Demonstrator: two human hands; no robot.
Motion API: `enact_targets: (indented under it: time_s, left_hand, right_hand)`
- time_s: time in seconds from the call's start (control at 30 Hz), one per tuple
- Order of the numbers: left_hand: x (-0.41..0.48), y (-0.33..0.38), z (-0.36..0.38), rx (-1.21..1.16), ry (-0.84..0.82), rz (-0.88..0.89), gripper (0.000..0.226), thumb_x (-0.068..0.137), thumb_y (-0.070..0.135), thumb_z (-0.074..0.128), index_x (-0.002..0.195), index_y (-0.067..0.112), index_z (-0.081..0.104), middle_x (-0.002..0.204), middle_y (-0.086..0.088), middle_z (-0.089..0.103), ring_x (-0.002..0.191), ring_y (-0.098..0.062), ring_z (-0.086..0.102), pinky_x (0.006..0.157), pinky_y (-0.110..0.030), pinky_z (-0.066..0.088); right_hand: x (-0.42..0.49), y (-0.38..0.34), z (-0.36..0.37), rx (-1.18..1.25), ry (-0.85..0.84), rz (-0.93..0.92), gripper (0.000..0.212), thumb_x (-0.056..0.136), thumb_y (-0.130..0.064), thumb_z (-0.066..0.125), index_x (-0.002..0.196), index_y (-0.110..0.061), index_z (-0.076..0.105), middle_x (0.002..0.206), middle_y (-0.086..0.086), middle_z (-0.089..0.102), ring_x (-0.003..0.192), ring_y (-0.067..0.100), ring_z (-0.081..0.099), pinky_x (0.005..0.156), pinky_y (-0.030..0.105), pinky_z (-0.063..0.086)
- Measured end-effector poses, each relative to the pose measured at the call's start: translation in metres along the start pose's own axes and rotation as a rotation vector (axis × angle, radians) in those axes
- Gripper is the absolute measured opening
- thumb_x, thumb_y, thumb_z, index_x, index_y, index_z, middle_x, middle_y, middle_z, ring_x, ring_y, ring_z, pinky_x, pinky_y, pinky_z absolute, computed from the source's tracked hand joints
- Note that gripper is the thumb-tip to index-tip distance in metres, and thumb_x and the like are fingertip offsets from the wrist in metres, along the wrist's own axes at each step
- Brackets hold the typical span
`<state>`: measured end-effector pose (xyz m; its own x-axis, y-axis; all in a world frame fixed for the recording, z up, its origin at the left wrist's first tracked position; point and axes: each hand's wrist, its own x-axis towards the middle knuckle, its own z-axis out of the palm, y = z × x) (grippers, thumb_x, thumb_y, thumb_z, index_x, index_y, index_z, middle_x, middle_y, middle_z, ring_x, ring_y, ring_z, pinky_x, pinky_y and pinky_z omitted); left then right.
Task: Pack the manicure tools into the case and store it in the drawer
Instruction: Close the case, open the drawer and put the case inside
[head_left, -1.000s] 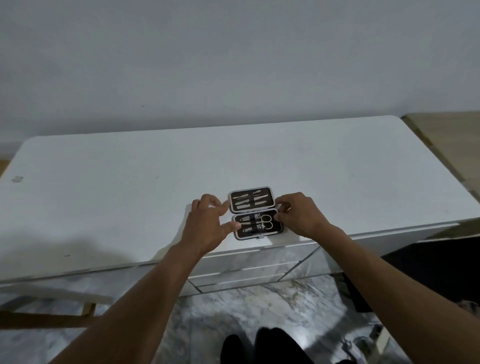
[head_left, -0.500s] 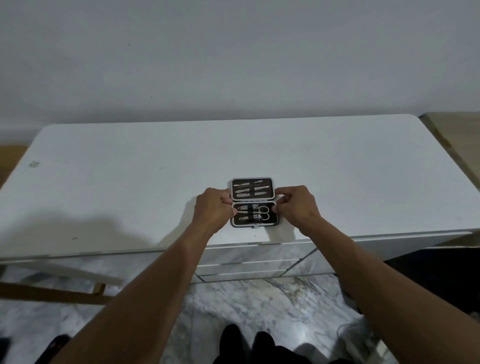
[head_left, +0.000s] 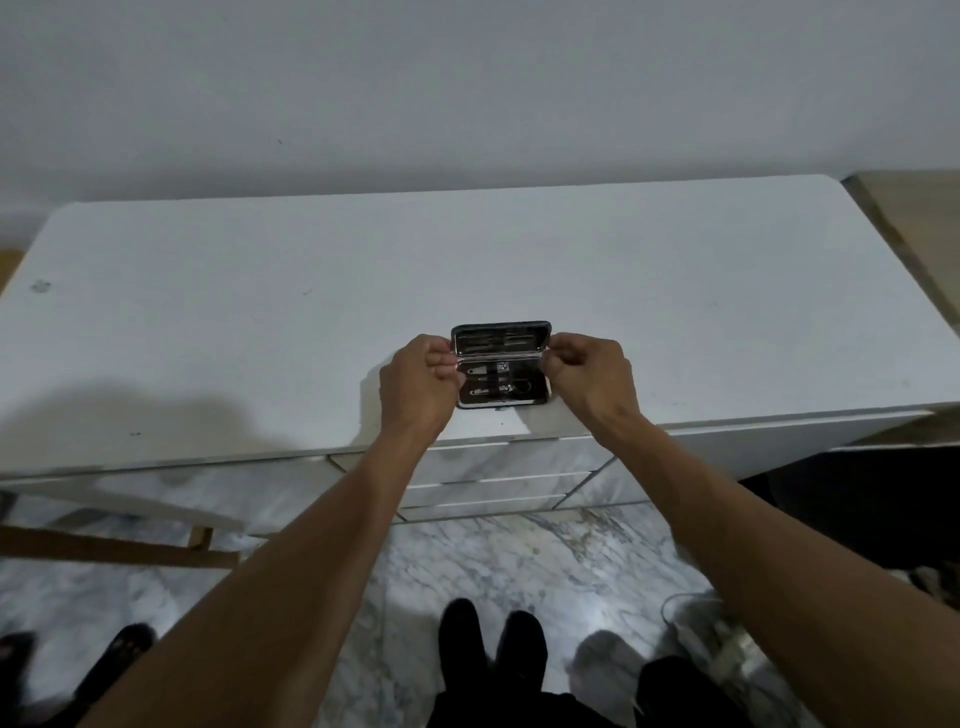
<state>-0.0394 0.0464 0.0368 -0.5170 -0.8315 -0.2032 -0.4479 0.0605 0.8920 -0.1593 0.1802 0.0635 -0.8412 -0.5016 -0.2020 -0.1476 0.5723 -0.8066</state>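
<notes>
I have the manicure case (head_left: 503, 371) lying near the front edge of the white counter (head_left: 675, 291), just above the drawers (head_left: 498, 475). Its lid (head_left: 501, 339) stands half raised on the far hinge, and the tools (head_left: 498, 387) sit strapped in the dark lower tray. My left hand (head_left: 418, 387) and right hand (head_left: 589, 376) flank it, the fingers (head_left: 441, 358) of each pinched closed on the lid's side corners.

I judge the case small, light and rigid, with a shiny metal rim that could slip under a loose pinch. The hinge is probably the weak point, so I would press both corners down evenly, not twist. Once it is shut, gripping it across the short sides should carry it safely. Whether any latch exists is too small to tell.
</notes>
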Motion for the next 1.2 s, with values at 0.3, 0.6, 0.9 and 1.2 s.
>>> enact_targets:
  time_s: [0.3,0.6,0.9,1.2]
  left_hand:
    - [-0.024,-0.006,-0.010,-0.100,-0.060,0.037,0.023,0.084,0.055,0.059,0.080,0.039,0.074,0.081,0.010,0.073,0.088,-0.015,0.069,0.086,-0.034,0.056]
    - [-0.031,-0.015,-0.017,0.111,-0.053,0.180,0.034,0.085,0.014,0.073,0.119,0.009,0.068,0.106,0.003,0.069,0.085,0.003,0.062,0.076,0.003,0.040]
    - [-0.030,-0.017,-0.008,0.361,-0.014,0.365,0.016,0.089,0.012,0.069,0.099,0.001,0.075,0.090,-0.017,0.071,0.085,-0.030,0.065,0.077,-0.031,0.048]
    - [-0.056,-0.012,-0.003,0.446,0.059,0.294,0.032,0.097,0.017,0.056,0.127,0.009,0.062,0.122,-0.009,0.060,0.102,-0.016,0.057,0.085,-0.018,0.038]
  right_hand:
    - [-0.008,0.008,-0.003,0.063,-0.027,-0.024,0.037,0.085,-0.051,0.060,0.089,-0.018,0.075,0.081,-0.005,0.073,0.079,0.010,0.067,0.075,0.027,0.049]
    - [-0.015,0.023,0.000,-0.127,-0.053,-0.138,0.036,0.083,-0.026,0.073,0.117,-0.012,0.069,0.110,0.002,0.073,0.092,0.006,0.064,0.083,0.011,0.047]
    - [-0.015,0.019,0.005,-0.258,-0.045,-0.205,0.023,0.087,-0.014,0.068,0.108,-0.005,0.072,0.110,0.011,0.071,0.101,0.025,0.065,0.089,0.027,0.049]
    - [-0.044,0.033,-0.002,-0.248,0.014,-0.386,0.023,0.093,-0.017,0.059,0.114,-0.009,0.067,0.112,0.006,0.063,0.094,0.017,0.059,0.087,0.029,0.050]
